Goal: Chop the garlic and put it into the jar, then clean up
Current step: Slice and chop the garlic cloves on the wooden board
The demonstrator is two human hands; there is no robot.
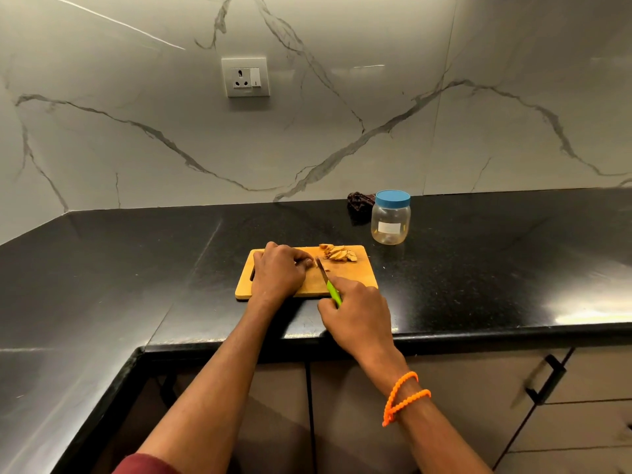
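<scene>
A wooden cutting board lies on the black counter. A pile of garlic pieces sits at its far right. My left hand rests on the board and pinches a small garlic piece at its fingertips. My right hand grips a knife by its green handle. The blade points away from me and meets the board right beside the pinched piece. A clear plastic jar with a blue lid on it stands behind the board to the right.
A dark crumpled cloth lies by the wall, left of the jar. The black counter bends in an L to my left. Its front edge runs just below my wrists. A wall socket sits above. Cabinet drawers with a black handle are below right.
</scene>
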